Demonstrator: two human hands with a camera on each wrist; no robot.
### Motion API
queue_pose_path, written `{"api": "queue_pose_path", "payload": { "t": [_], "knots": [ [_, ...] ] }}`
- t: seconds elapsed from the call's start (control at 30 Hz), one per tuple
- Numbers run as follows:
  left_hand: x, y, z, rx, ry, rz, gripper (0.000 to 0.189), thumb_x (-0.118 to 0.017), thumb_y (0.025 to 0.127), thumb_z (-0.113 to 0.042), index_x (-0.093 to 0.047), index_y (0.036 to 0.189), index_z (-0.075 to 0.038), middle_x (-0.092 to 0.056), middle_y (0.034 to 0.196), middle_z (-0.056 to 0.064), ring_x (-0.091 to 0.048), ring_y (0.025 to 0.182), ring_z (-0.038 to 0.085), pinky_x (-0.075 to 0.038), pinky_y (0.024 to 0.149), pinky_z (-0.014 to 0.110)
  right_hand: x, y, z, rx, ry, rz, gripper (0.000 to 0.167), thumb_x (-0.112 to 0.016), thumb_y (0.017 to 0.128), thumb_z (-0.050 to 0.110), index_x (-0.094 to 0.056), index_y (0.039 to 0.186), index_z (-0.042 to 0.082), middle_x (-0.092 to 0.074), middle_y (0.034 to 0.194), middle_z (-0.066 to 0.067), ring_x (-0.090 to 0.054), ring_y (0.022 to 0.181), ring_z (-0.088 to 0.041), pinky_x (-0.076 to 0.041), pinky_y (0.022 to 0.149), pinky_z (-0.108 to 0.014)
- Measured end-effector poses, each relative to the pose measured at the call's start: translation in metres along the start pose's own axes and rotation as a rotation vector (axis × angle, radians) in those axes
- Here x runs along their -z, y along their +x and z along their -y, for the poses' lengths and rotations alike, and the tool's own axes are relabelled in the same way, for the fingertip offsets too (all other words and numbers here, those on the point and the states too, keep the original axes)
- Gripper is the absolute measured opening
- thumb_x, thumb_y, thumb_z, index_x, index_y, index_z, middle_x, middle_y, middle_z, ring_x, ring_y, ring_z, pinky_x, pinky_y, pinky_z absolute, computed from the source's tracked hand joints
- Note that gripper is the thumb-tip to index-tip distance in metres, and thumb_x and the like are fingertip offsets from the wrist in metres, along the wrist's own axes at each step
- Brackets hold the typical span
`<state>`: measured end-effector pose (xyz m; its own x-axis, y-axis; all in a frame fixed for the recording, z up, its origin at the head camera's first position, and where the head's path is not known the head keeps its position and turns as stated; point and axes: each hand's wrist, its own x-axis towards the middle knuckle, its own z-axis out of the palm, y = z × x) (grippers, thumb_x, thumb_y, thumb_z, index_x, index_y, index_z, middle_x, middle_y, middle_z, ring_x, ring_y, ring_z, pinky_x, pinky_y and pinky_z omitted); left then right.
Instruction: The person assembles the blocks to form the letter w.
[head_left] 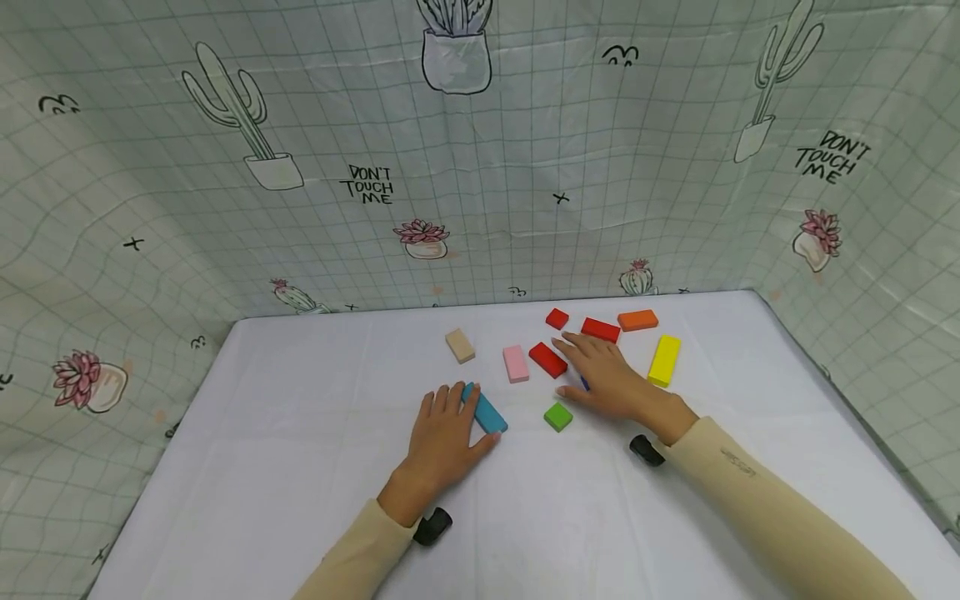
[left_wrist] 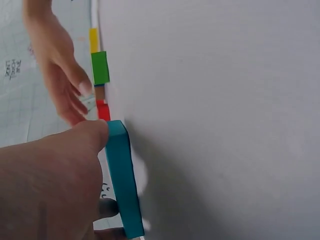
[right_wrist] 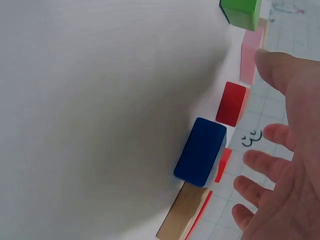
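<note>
My left hand (head_left: 444,437) holds a light blue block (head_left: 489,412) lying at a slant on the white table; the thumb is at its near end and the index finger at its far end. In the left wrist view the long face of this block (left_wrist: 125,180) shows beside the thumb. My right hand (head_left: 609,379) hovers with spread fingers over a dark blue block (right_wrist: 201,152), mostly hidden from the head view. Past that block lies a wooden block (right_wrist: 181,214). A green block (head_left: 558,417) sits just left of the right thumb, and a red block (head_left: 548,360) lies by the fingertips.
Between the hands lies a pink block (head_left: 516,364), with a beige block (head_left: 461,346) farther left. Toward the back edge are a small red block (head_left: 557,318), another red block (head_left: 601,330) and an orange block (head_left: 638,320). A yellow block (head_left: 664,361) lies right of the right hand.
</note>
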<state>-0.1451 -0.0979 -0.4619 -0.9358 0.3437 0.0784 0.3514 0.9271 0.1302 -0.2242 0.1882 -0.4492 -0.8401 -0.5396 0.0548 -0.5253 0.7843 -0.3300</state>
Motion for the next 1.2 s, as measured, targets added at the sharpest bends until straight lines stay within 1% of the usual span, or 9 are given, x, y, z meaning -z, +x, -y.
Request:
{"api": "queue_pose_path", "payload": {
  "t": [0.13, 0.3, 0.5, 0.67, 0.77, 0.93, 1.13, 1.2],
  "knots": [
    [0.001, 0.0, -0.002, 0.02, 0.008, 0.006, 0.078, -0.072, 0.097, -0.052, -0.053, 0.153, -0.001, -0.055, 0.149, 0.021, -0.051, 0.133, 0.037, -0.041, 0.116, 0.054, -0.003, 0.008, 0.002, 0.028, 0.003, 0.013, 0.075, -0.078, 0.097, 0.028, -0.044, 0.159, 0.003, -0.04, 0.164, -0.024, -0.036, 0.15, -0.047, -0.028, 0.12, -0.071],
    [0.003, 0.001, -0.006, 0.048, 0.002, 0.016, 0.079, -0.074, 0.096, -0.052, -0.053, 0.151, 0.0, -0.056, 0.148, 0.022, -0.051, 0.135, 0.038, -0.042, 0.114, 0.055, -0.004, 0.018, 0.001, 0.064, -0.012, 0.037, 0.07, -0.077, 0.098, 0.024, -0.046, 0.158, 0.005, -0.042, 0.165, -0.021, -0.038, 0.15, -0.044, -0.028, 0.122, -0.068],
    [0.004, 0.003, -0.007, 0.06, 0.019, 0.009, 0.078, -0.077, 0.094, -0.051, -0.056, 0.149, 0.0, -0.058, 0.146, 0.021, -0.052, 0.133, 0.036, -0.044, 0.112, 0.054, -0.002, 0.026, 0.0, 0.087, -0.022, 0.055, 0.069, -0.077, 0.097, 0.02, -0.048, 0.158, 0.004, -0.045, 0.164, -0.019, -0.039, 0.15, -0.044, -0.029, 0.122, -0.067],
    [0.005, 0.003, -0.007, 0.064, -0.005, 0.007, 0.076, -0.079, 0.093, -0.049, -0.058, 0.149, -0.002, -0.058, 0.146, 0.02, -0.052, 0.131, 0.036, -0.044, 0.111, 0.054, -0.002, 0.029, -0.001, 0.086, -0.043, 0.081, 0.068, -0.077, 0.097, 0.019, -0.048, 0.157, 0.004, -0.046, 0.163, -0.017, -0.039, 0.15, -0.044, -0.03, 0.122, -0.066],
    [0.005, 0.004, -0.007, 0.056, 0.002, 0.005, 0.075, -0.08, 0.093, -0.049, -0.058, 0.148, -0.003, -0.058, 0.146, 0.019, -0.052, 0.132, 0.035, -0.044, 0.111, 0.054, -0.002, 0.03, -0.001, 0.076, -0.045, 0.096, 0.068, -0.076, 0.098, 0.019, -0.048, 0.158, 0.003, -0.044, 0.165, -0.016, -0.037, 0.151, -0.044, -0.028, 0.123, -0.066],
    [0.008, 0.005, -0.008, 0.048, 0.018, 0.002, 0.075, -0.08, 0.092, -0.049, -0.059, 0.148, -0.003, -0.059, 0.146, 0.019, -0.052, 0.132, 0.034, -0.044, 0.111, 0.054, -0.001, 0.032, 0.0, 0.079, -0.045, 0.092, 0.065, -0.076, 0.098, 0.014, -0.05, 0.156, 0.002, -0.047, 0.163, -0.016, -0.037, 0.152, -0.044, -0.029, 0.122, -0.067],
    [0.01, 0.005, -0.009, 0.057, 0.004, 0.024, 0.076, -0.079, 0.094, -0.049, -0.057, 0.149, -0.002, -0.057, 0.148, 0.021, -0.05, 0.138, 0.038, -0.043, 0.114, 0.056, 0.003, 0.036, 0.002, 0.079, -0.053, 0.113, 0.062, -0.076, 0.098, 0.013, -0.052, 0.154, 0.002, -0.051, 0.159, -0.017, -0.039, 0.151, -0.044, -0.03, 0.123, -0.064],
    [0.009, 0.006, -0.009, 0.059, -0.004, 0.028, 0.077, -0.079, 0.094, -0.049, -0.057, 0.15, -0.002, -0.057, 0.149, 0.021, -0.049, 0.139, 0.039, -0.042, 0.115, 0.056, 0.003, 0.037, 0.002, 0.088, -0.067, 0.114, 0.061, -0.077, 0.097, 0.013, -0.054, 0.152, 0.002, -0.053, 0.158, -0.017, -0.041, 0.15, -0.044, -0.032, 0.122, -0.064]
  ]
}}
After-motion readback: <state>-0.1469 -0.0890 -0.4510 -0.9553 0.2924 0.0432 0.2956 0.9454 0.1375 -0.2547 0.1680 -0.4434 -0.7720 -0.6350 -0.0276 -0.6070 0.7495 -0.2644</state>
